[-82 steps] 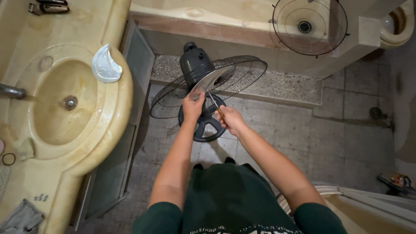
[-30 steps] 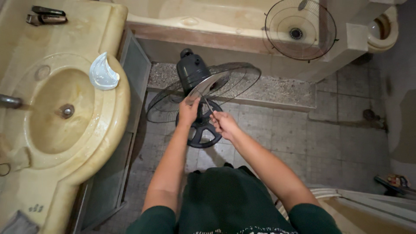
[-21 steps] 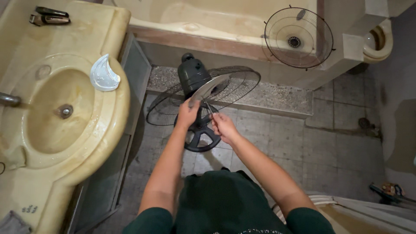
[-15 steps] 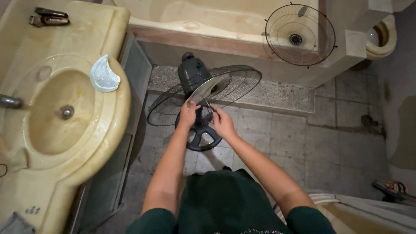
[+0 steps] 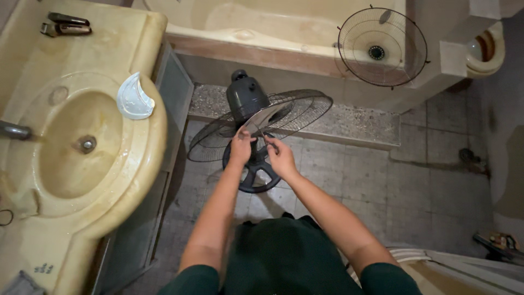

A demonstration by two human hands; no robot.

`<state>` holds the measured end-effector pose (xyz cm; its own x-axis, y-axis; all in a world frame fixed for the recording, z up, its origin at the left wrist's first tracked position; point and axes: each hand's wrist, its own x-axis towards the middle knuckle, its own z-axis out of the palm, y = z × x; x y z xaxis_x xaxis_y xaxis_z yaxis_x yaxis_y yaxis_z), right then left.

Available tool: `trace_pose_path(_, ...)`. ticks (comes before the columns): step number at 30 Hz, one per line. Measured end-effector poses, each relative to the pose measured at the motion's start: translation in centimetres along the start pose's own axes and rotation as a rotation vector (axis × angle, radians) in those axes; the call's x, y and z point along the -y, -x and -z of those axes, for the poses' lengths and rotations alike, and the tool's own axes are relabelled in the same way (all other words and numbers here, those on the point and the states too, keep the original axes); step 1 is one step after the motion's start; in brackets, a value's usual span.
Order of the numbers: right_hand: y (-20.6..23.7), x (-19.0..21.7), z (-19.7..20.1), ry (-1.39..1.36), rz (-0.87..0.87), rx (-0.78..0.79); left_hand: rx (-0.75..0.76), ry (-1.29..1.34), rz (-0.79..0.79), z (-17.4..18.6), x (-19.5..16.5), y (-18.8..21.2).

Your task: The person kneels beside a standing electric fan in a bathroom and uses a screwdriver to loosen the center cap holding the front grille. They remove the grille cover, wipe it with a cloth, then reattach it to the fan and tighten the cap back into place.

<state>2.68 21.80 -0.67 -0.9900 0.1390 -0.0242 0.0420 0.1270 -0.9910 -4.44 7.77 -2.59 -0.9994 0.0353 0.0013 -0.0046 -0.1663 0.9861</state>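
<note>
Dark plastic and wire make up the fan (image 5: 248, 104), which stands on the tiled floor (image 5: 382, 180) just below the bathtub (image 5: 262, 27), its rear grille (image 5: 273, 117) tilted open to the camera. The left hand (image 5: 240, 146) pinches the edge of a pale blade (image 5: 265, 116), fingers closed on it. The right hand (image 5: 281, 155) is just beside it at the hub; whether it grips anything I cannot tell. The front grille (image 5: 382, 46) leans apart on the tub's rim. A yellowed sink (image 5: 82, 142) sits at left.
</note>
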Motion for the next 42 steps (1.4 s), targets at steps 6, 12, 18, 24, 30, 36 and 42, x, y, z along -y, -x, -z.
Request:
trace_pose_path(6,-0.3,-0.2,-0.7,-0.073,-0.045,-0.009,0.027,0.026,-0.088,0.2,0.4,-0.4)
trace_pose_path(12,-0.3,0.1,-0.9,-0.126,-0.112,-0.011,0.001,0.013,-0.064,0.2,0.6,-0.5)
trace_pose_path(18,0.0,1.3,-0.8,-0.237,-0.304,-0.023,-0.023,-0.082,0.051,0.2,0.6,-0.1)
trace_pose_path(24,-0.1,1.0,-0.7,-0.073,-0.001,-0.025,0.050,0.007,-0.051,0.3,0.5,0.1)
trace_pose_path(30,0.5,-1.7,1.7,0.639,0.101,0.027,0.012,-0.178,-0.255,0.3,0.7,1.4)
trace_pose_path(36,1.1,-1.8,2.4,0.458,0.533,-0.009,0.018,-0.006,-0.196,2.2,1.1,3.7)
trace_pose_path(42,0.4,-0.1,1.3,0.383,-0.002,0.152,-0.289,0.142,0.170,4.6,1.8,5.4)
